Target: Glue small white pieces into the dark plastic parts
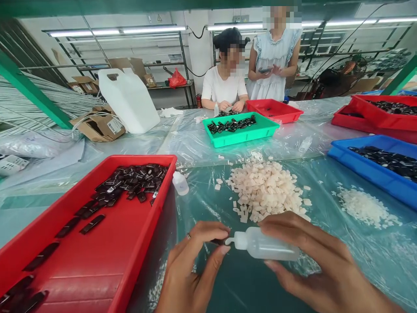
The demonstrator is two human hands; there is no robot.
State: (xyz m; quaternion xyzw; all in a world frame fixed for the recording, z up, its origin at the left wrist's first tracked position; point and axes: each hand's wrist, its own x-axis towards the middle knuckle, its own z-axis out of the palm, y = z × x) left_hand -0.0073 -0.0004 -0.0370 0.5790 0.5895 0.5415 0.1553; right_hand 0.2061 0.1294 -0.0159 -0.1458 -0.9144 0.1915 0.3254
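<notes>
Between the thumb and forefinger of my left hand (198, 256) is a small dark plastic piece (219, 241), mostly covered by the fingers. My right hand (309, 252) grips a translucent white squeeze bottle (272, 244) lying on its side, its nozzle pointing left. The nozzle tip meets the dark piece, or comes very close to it; I cannot tell whether it touches. Just beyond the bottle lies a heap of small cream-coloured pieces (267, 187). Left of my hands, a red tray (97, 261) carries many dark pieces (130, 182) like the held one.
A small white bottle (180, 183) stands beside the red tray. Rightward are a pile of tiny white pieces (368, 206) and a blue tray (374, 167). Farther off are a green tray (244, 137), a white jug (128, 100), a seated person (224, 82) and a standing person (273, 61).
</notes>
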